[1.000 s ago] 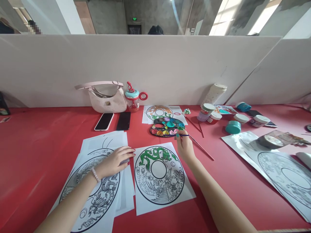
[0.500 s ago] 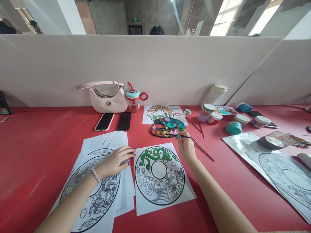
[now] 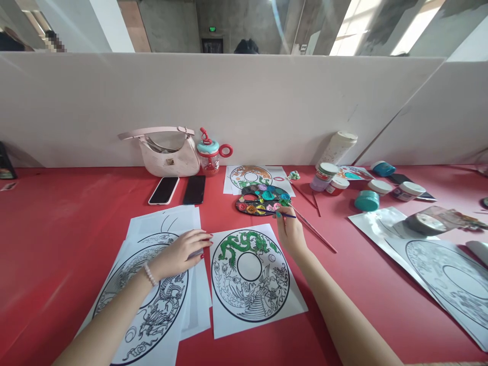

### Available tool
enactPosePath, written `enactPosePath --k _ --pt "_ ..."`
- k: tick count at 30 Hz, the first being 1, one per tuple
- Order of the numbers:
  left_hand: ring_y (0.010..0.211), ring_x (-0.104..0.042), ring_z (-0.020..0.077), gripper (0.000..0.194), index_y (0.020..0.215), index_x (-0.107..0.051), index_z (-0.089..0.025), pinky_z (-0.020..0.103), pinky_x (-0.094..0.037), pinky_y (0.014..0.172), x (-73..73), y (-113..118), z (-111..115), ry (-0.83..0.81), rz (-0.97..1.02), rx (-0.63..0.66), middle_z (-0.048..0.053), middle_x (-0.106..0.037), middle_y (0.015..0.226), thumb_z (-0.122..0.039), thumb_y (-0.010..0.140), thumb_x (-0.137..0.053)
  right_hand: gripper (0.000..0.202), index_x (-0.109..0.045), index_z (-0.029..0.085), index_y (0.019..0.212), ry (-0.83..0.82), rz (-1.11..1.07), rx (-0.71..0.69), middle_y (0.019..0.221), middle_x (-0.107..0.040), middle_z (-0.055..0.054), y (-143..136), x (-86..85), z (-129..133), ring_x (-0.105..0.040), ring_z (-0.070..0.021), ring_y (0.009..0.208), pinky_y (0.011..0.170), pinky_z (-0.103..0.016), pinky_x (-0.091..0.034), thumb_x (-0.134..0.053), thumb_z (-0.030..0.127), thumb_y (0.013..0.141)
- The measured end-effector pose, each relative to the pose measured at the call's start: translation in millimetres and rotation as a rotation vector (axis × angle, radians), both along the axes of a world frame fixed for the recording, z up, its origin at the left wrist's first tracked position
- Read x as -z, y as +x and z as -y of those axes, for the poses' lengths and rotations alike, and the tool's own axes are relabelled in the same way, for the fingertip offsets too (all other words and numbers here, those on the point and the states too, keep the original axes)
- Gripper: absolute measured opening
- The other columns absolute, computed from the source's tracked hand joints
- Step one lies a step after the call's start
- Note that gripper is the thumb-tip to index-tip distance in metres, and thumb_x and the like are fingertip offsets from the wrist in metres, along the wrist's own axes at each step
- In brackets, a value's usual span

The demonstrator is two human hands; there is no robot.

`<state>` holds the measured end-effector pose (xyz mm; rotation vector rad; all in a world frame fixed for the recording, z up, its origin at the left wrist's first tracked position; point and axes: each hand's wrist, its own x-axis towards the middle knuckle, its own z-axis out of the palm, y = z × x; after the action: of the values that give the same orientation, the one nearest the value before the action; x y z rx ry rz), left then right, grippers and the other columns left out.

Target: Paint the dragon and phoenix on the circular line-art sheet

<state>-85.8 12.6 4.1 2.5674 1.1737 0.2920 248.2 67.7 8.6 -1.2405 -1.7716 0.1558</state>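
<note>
Right hand (image 3: 291,233) has its fingers pinching a thin brush (image 3: 290,216) at the palette (image 3: 269,201). Part-green drawing (image 3: 250,267) sits just nearside of it, left hand (image 3: 186,252) nearside-left, fingers slightly spread.

At the bench's (image 3: 57,229) far edge, before a pale partition (image 3: 259,101), a pink handbag (image 3: 171,163) stands beside a cup (image 3: 209,163) with a red handle; in front lie a white-edged phone (image 3: 163,191) and a black phone (image 3: 194,190).

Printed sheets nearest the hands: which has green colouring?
The middle sheet: its top dragon is green. The left sheet, under the left hand, shows only black lines.
</note>
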Motion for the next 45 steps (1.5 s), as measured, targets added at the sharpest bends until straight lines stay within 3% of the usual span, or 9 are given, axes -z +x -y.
enactPosePath --k 16,24,34,42,45 --pt "0.131 -0.035 0.0247 0.037 0.127 -0.052 -0.027 0.048 -0.037 0.108 -2.2 0.9 0.8 -0.018 -0.004 -0.008 0.003 -0.046 0.138 -0.020 0.091 -0.047 0.016 -0.044 0.022 0.090 -0.034 -0.032 0.031 0.075 -0.059 -0.005 0.3 0.3 -0.9 -0.057 -0.0198 0.069 0.062 -0.032 -0.044 -0.033 0.033 0.092" --pt "0.131 -0.036 0.0248 0.037 0.126 -0.052 -0.026 0.047 -0.037 0.108 -5.2 2.1 0.9 -0.017 0.002 -0.007 0.003 -0.047 0.138 -0.019 0.090 -0.047 0.013 -0.044 0.022 0.091 -0.043 0.000 -0.041 0.079 -0.058 -0.006 -0.4 -0.7 0.1 -0.055 -0.0188 0.067 0.064 -0.032 -0.045 -0.033 0.028 0.091" --pt "0.131 -0.036 0.0247 0.036 0.126 -0.053 -0.026 0.047 -0.037 0.108 -3.6 1.4 1.0 -0.008 0.001 0.001 0.003 -0.047 0.138 -0.020 0.091 -0.046 0.011 -0.044 0.023 0.088 0.129 0.137 -0.112 0.080 -0.054 -0.007 -1.6 1.2 -3.4 -0.052 -0.0217 0.075 0.071 -0.038 -0.046 -0.033 0.024 0.091" --pt "0.128 -0.040 0.0241 0.036 0.124 -0.055 -0.025 0.045 -0.038 0.107 -2.9 1.7 1.1 0.040 0.045 0.011 0.004 -0.050 0.135 -0.018 0.090 -0.047 0.014 -0.046 0.022 0.085 0.042 0.041 -0.058 0.077 -0.054 -0.006 -2.2 -3.6 1.3 -0.053 -0.0207 0.073 0.067 -0.034 -0.045 -0.034 0.027 0.090" --pt "0.128 -0.040 0.0240 0.036 0.123 -0.056 -0.025 0.045 -0.039 0.106 -2.6 3.0 0.8 0.054 0.038 0.012 0.004 -0.051 0.134 -0.017 0.089 -0.047 0.014 -0.046 0.022 0.086 -0.045 -0.110 -0.022 0.070 -0.054 -0.003 -2.2 -5.3 2.4 -0.052 -0.0182 0.062 0.061 -0.032 -0.044 -0.037 0.033 0.089"
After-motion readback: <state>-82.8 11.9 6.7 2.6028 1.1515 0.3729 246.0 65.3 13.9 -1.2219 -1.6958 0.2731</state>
